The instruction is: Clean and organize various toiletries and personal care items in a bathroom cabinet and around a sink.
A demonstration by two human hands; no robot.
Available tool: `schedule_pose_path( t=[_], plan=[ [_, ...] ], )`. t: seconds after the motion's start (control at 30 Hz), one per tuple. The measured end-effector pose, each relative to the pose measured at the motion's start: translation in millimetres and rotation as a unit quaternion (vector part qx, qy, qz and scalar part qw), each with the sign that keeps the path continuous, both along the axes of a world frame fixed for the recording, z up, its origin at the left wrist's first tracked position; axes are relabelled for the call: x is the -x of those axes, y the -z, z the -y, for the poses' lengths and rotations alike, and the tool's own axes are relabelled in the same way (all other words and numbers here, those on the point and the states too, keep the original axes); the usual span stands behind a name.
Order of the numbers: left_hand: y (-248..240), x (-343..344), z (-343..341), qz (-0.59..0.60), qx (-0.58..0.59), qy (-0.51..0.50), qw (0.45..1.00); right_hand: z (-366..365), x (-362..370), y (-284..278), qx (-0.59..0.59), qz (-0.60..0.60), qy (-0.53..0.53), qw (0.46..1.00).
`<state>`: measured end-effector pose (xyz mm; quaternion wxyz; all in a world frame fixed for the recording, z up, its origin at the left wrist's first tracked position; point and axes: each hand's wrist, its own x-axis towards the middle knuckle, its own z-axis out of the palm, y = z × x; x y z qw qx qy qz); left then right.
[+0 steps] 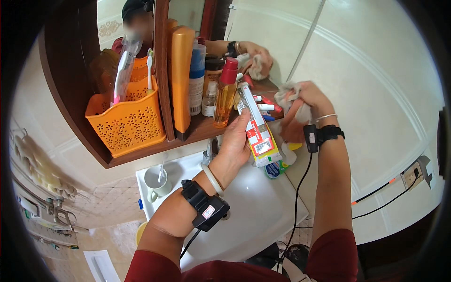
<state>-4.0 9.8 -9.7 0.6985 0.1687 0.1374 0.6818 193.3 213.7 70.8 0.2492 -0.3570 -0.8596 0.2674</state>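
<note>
My left hand (234, 143) is closed around a long toothpaste pack (257, 129) in white, red and yellow. The pack tilts, its upper end over the shelf and its lower end over the sink's back edge. Farther right, my right hand (314, 97) grips a crumpled, pale cloth (290, 96) close to the mirror and the shelf's right end. Some of its fingers are hidden by the cloth. Small red and white tubes (266, 107) lie on the wooden shelf (197, 134) between the two hands.
Left of my hands stand a pump bottle of amber liquid (225, 96), a tall orange bottle (181, 77) and an orange basket (129, 124) with toothbrushes. Below are a white sink (253, 211), a mug (157, 182) and a green packet (275, 169). A cable hangs from my right wrist.
</note>
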Motion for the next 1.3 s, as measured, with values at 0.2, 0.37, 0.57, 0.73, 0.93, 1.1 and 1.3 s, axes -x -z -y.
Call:
schedule_pose_path(
  t=[0.2, 0.37, 0.57, 0.73, 0.93, 1.1, 1.3],
  plan=[
    [-4.5, 3.5, 6.8, 0.006, -0.002, -0.003, 1.0, 28.9, 23.5, -21.1, -0.343, 0.233, 0.246, 0.876],
    [-2.3, 0.6, 1.6, 0.01, -0.004, 0.004, 1.0, 3.7, 40.3, 19.1, -0.296, 0.322, 0.241, 0.866],
    [0.1, 4.6, 1.9, -0.005, 0.027, -0.019, 0.999, 17.3, 50.7, 33.0, -0.303, 0.226, 0.014, 0.926],
    [-11.1, 2.3, 10.3, -0.008, 0.034, -0.018, 0.999, -1.5, 44.0, 28.6, -0.354, 0.331, 0.207, 0.85],
    [-2.9, 4.0, 0.8, 0.003, 0.013, -0.011, 1.0, -3.4, 45.9, 34.1, -0.347, 0.338, 0.191, 0.854],
    [-13.3, 1.9, 9.6, 0.009, 0.05, -0.014, 0.999, 50.0, 30.4, 18.7, -0.364, 0.365, 0.101, 0.851],
    [-8.2, 0.6, 8.0, -0.028, 0.009, 0.002, 1.0, -12.1, 40.7, 28.7, -0.378, 0.36, 0.221, 0.824]
  ],
)
